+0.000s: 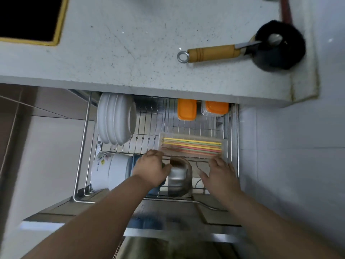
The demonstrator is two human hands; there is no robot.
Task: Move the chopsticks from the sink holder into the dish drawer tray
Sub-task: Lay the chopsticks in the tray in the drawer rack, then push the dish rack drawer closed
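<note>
Chopsticks lie flat and parallel in clear tray on wire dish drawer, prob. so they stay bundled. Left hand curled at tray's near-left corner, contact unclear; right hand spread wide, empty, just below tray. Both hands nearer the camera than the chopsticks, not touching them.

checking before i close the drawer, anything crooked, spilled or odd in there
Nothing looks spilled or broken. The chopsticks lie side by side in the clear tray, which sits slightly skewed on the wire rack. The white plates stand upright in their slots. Both hands are near the tray's front edge.
</note>
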